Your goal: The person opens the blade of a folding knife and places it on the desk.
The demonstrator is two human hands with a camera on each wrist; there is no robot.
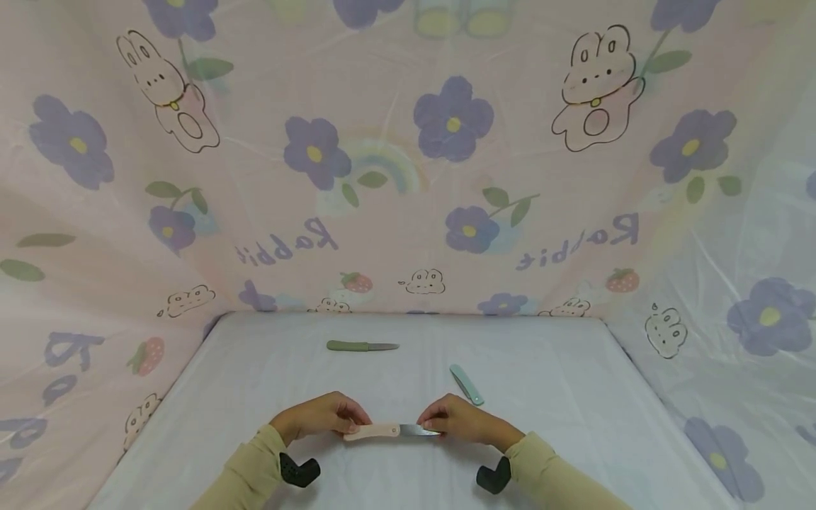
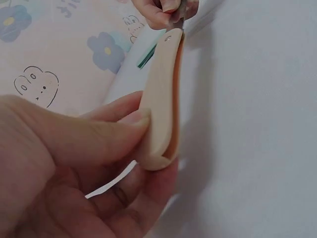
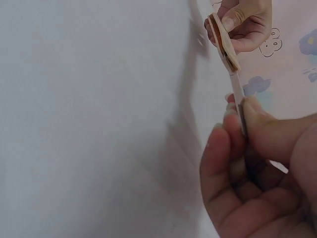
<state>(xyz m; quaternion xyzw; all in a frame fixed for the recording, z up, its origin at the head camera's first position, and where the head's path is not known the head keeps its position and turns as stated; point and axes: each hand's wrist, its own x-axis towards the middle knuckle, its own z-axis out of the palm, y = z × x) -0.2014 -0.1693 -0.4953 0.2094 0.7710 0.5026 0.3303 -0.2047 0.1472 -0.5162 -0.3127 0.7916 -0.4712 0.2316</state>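
Observation:
A folding knife with a pale peach handle [image 1: 372,431] lies level between the two hands, its blade [image 1: 414,430] swung out in line with the handle. The handle's rear end is pinched between thumb and fingers of my left hand [image 1: 325,414]. My right hand [image 1: 462,419] pinches the blade near its tip, thumb on one face and fingers on the other. In the left wrist view the handle [image 2: 161,99] shows a rivet and a long open slot. Part of the blade [image 3: 238,91] is hidden by the right fingers in the right wrist view.
Farther back on the white-covered table [image 1: 255,368] lies an olive green knife [image 1: 347,346] with its blade out, pointing right. A mint green folded knife [image 1: 467,385] lies just beyond the right hand. Patterned curtains [image 1: 382,212] enclose the table's back and sides.

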